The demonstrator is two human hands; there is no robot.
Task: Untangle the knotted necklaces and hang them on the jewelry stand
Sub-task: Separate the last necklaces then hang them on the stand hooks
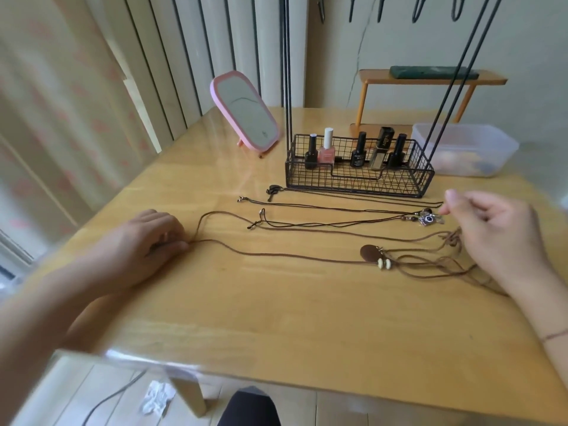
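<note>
**Necklaces laid out flat on the table, both hands on the brown one**

So the left hand [153, 238] sits on the light wooden table [276, 318] with its fingers curled down over the far-left bend of the long brown suede cord necklace [276, 256], pinning or pinching it there, can't tell which exactly. The right hand [498, 238] is over at the other end, fingers loosely bent, thumb and forefinger raised near the knotted brown tangle [453, 238]. Whether it actually has hold of a strand is hard to say, it's a bit blurry.

The brown cord runs across the table between the two hands, with its round dark wooden pendant and two pale beads [373, 256] lying flat near the right side. Behind it are two thin black cord necklaces [322, 224], stretched sideways, ending at a small silver camera charm [427, 219]. A dark chain with a black key pendant [273, 192] lies just in front of the black wire basket [359, 179] holding nail polish bottles. Black rods of the jewelry stand [288, 72] rise from the basket. A pink-framed mirror [244, 113] stands to the left of it, a clear plastic tub [467, 149] to the right.
</note>
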